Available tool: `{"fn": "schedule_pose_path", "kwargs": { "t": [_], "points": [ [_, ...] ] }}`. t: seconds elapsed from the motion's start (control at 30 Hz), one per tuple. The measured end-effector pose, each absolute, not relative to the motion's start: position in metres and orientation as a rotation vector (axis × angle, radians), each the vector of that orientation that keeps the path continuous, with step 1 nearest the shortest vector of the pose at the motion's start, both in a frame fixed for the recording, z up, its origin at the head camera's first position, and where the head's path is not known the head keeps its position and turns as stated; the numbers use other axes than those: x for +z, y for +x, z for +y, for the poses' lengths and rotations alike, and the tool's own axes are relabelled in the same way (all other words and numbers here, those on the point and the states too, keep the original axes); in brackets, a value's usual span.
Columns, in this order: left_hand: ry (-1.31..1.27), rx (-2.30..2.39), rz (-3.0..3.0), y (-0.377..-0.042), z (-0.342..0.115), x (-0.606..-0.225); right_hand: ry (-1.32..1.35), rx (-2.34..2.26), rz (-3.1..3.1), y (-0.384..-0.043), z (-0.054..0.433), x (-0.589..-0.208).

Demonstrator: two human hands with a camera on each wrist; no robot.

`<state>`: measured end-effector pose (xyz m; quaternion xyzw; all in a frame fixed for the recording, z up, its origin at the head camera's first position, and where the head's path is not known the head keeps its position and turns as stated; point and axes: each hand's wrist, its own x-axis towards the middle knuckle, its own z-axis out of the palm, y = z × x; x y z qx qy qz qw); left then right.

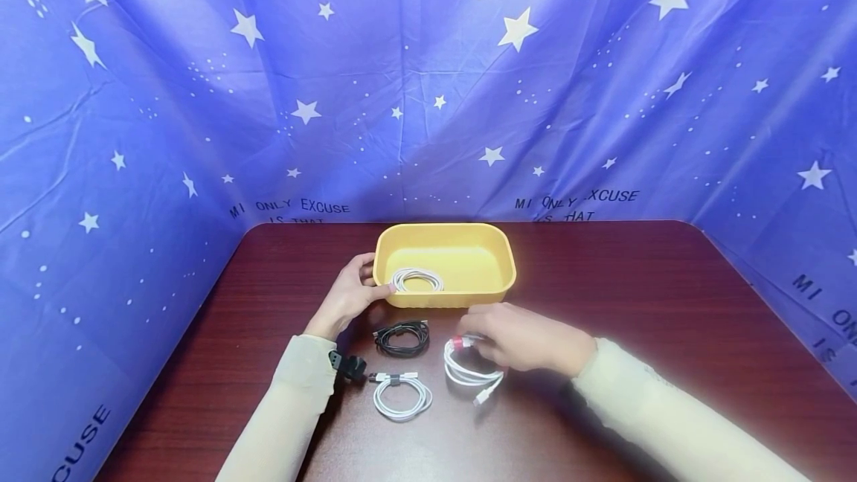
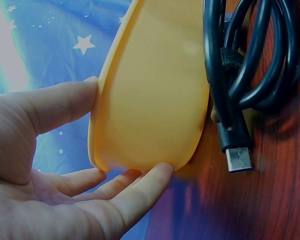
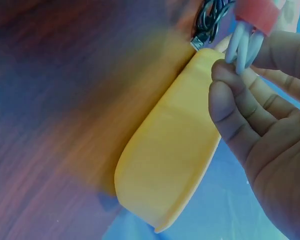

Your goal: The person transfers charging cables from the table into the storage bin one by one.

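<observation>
A yellow plastic bin (image 1: 445, 300) stands near the table's back edge with a coiled white cable (image 1: 416, 280) inside. My left hand (image 1: 348, 293) grips its left end, the thumb at the front corner and the fingers round the side. In front of the bin, my right hand (image 1: 512, 337) pinches a coiled white cable (image 1: 469, 376) bound with a red strap (image 3: 257, 14). That cable's loops and one plug hang below the fingers. Between the hands lies a coiled black cable (image 1: 402, 338), its metal plug (image 2: 239, 159) showing in the left wrist view.
Nearer the front of the dark red wooden table (image 1: 636, 274) lies another white cable (image 1: 402, 399), coiled with a dark tie. A blue curtain with white stars (image 1: 428, 95) surrounds the table at the back and sides.
</observation>
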<state>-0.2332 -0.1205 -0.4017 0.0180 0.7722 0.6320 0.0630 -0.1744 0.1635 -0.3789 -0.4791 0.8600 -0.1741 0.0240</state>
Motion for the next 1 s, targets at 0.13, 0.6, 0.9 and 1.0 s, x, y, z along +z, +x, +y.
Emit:
{"fn": "schedule_pose_path", "kwargs": {
  "t": [0.13, 0.6, 0.9, 1.0],
  "points": [
    [0.047, 1.907, 2.333, -0.233, -0.121, -0.401, -1.47, -0.531, 2.677, -0.178, 0.164, -0.376],
    [0.035, 1.9, 2.341, -0.231, -0.12, -0.401, -1.444, -0.554, 2.704, -0.188, 0.167, -0.358],
    [0.037, 1.907, 2.34, -0.232, -0.12, -0.402, -1.433, -0.56, 2.738, -0.195, 0.169, -0.349],
    [0.035, 1.902, 2.344, -0.232, -0.12, -0.401, -1.423, -0.562, 2.754, -0.2, 0.171, -0.347]
  ]
}}
